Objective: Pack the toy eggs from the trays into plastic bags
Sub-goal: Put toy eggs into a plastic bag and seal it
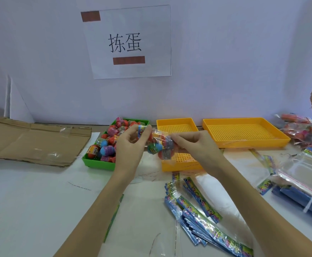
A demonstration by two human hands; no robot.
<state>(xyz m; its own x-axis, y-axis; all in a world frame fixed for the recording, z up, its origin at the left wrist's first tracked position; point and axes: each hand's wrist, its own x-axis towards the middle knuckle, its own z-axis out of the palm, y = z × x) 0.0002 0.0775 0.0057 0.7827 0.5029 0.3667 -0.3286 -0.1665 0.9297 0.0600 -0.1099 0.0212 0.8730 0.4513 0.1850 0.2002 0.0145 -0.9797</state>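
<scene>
Wall sign (128,42): "拣蛋"

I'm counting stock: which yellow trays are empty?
Both look empty: the big yellow tray shows only bare mesh, and so does the smaller yellow tray, though the held bag hides part of it.

The toy eggs (108,143) are red, blue and pink with printed bands, lying in a green tray (97,162). Two perforated trays (246,133) are yellow-orange. The empty bags (199,210) carry blue headers with multicoloured print. The flattened cardboard (31,141) is brown. The white sign (129,43) bears black characters and brown tape strips.
</scene>
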